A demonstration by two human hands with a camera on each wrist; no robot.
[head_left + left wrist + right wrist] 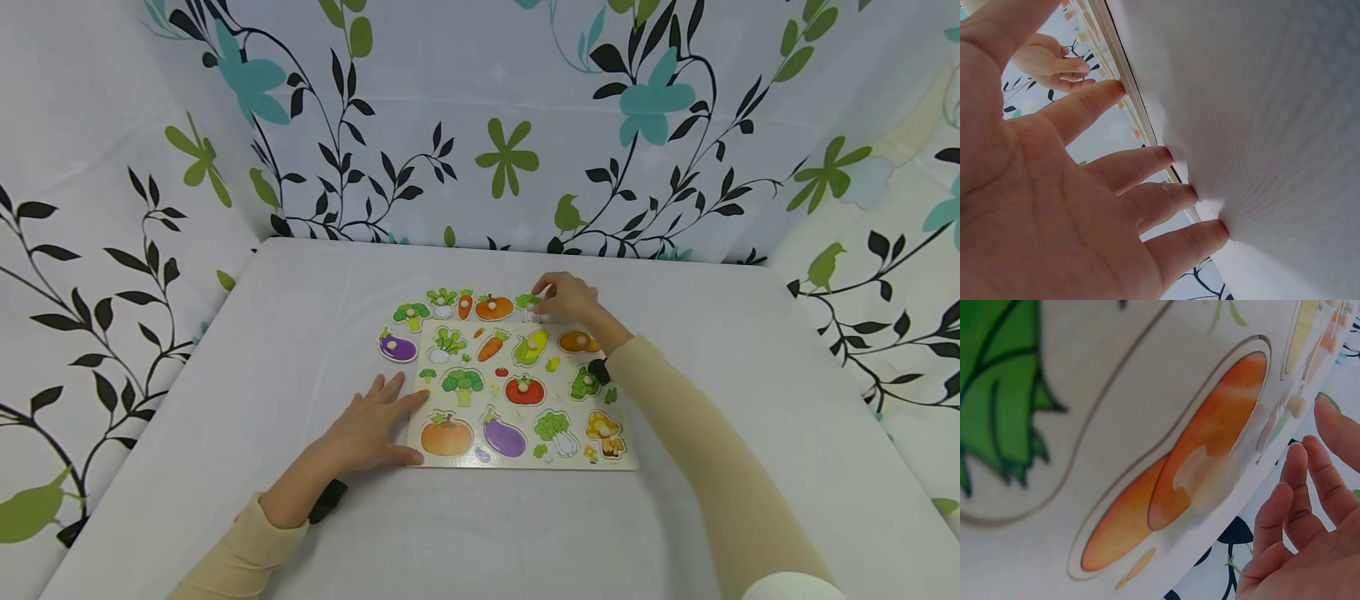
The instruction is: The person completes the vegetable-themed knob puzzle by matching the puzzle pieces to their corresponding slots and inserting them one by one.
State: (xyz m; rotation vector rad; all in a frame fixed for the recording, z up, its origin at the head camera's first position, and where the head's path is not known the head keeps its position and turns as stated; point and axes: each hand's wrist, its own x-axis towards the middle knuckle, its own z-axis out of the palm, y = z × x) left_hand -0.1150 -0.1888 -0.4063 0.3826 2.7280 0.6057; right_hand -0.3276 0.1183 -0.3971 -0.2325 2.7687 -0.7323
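A cream wooden puzzle board (pixel 557 387) printed with vegetables lies on the white table. My left hand (pixel 378 423) rests at its left side with fingers spread; in the left wrist view, fingertips (pixel 1116 89) touch the board's edge and the tablecloth. My right hand (pixel 567 297) reaches over the far edge, beside a loose leafy green-and-white vegetable piece (pixel 527 301). In the right wrist view the thumb and fingers (pixel 1297 465) stand apart near that piece's knob (pixel 1296 406), with nothing visibly pinched. Knobbed tomato (pixel 525 391) and corn (pixel 531 347) pieces sit in the board.
Behind the board lie loose broccoli (pixel 411 314), radish (pixel 442 303), carrot (pixel 465 304) and pumpkin (pixel 494 307) pieces. An eggplant piece (pixel 397 347) lies off the far left corner. Patterned cloth (pixel 465 108) hangs behind and beside the table (pixel 225 417).
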